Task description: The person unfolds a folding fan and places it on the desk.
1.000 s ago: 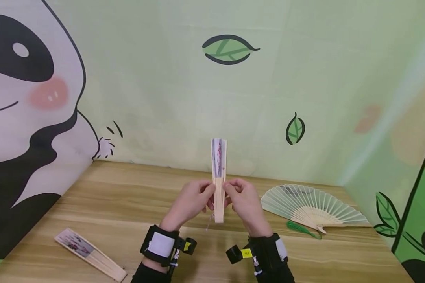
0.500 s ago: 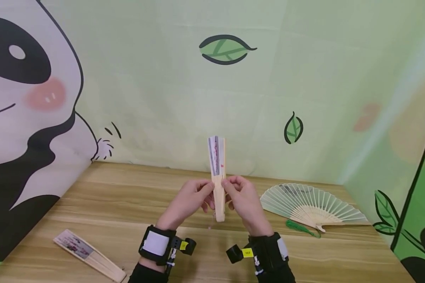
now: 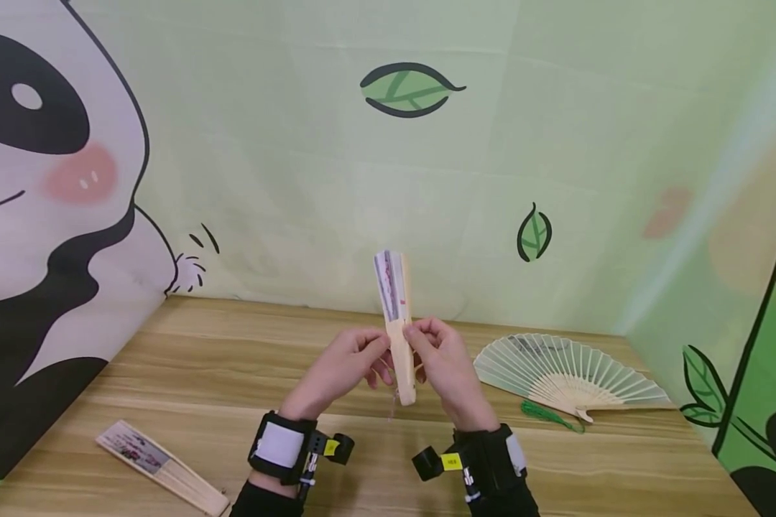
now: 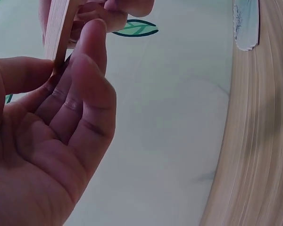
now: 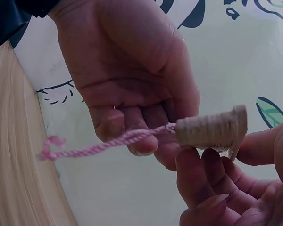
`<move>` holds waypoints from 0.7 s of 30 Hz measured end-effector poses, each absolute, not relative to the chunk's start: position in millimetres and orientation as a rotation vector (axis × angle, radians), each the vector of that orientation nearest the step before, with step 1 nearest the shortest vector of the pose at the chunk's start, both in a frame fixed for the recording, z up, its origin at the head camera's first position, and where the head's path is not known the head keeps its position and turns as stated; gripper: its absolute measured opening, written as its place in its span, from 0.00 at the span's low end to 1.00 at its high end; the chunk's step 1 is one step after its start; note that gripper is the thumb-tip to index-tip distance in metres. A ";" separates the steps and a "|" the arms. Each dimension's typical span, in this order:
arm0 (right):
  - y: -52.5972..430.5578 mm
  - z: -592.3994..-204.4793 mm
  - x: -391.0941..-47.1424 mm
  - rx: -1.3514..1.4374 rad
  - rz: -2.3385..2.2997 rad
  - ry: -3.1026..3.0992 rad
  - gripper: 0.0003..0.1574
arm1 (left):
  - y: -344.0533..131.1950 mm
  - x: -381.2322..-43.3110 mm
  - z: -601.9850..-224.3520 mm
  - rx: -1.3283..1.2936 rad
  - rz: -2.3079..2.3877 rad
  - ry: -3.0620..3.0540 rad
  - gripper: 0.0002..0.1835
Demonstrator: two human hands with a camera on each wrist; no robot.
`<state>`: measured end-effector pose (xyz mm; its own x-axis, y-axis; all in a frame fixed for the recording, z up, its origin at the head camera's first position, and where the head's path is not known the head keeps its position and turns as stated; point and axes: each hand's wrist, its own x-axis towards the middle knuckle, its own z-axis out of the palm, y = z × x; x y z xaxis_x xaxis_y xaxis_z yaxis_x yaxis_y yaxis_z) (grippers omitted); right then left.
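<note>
Both hands hold a folded hand fan (image 3: 391, 287) upright in front of the backdrop, its top leaning slightly left. It has pale wooden ribs and a printed leaf with purple and pink. My left hand (image 3: 348, 362) pinches its left edge between thumb and fingers; in the left wrist view the thumb presses on the stack of ribs (image 4: 60, 33). On the other edge, my right hand (image 3: 442, 366) pinches the fan with thumb and forefinger. A twisted pink cord (image 5: 108, 142) dangles from the pivot end, best seen in the right wrist view.
A second folded fan (image 3: 162, 467) lies on the wooden table (image 3: 233, 345) at the front left. To the right, a spread pale green fan (image 3: 569, 373) with a green tassel (image 3: 550, 414) lies near the backdrop (image 3: 297, 179), which is printed with a panda and leaves.
The held fan has tilted: its top has swung left and its pivot end right. Both hands stay at its edges, nearly in place. The view has shifted slightly.
</note>
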<state>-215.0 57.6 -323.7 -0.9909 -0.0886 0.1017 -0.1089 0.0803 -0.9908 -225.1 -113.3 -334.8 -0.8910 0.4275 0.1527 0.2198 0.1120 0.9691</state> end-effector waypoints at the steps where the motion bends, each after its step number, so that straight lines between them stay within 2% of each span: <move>1: 57.8 -323.5 -214.8 0.209 2.112 -2.297 0.15 | -113.5 -224.9 -334.6 0.656 1.877 2.218 0.16; 21: 58.3 -322.5 -214.1 0.199 2.097 -2.285 0.14 | -112.9 -222.8 -332.4 0.493 1.931 2.295 0.10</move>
<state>-214.1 58.3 -322.5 -0.9912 -0.0714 0.1112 -0.1169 0.0814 -0.9898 -222.8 -112.9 -332.4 -0.9423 0.3090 0.1290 0.1799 0.1421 0.9734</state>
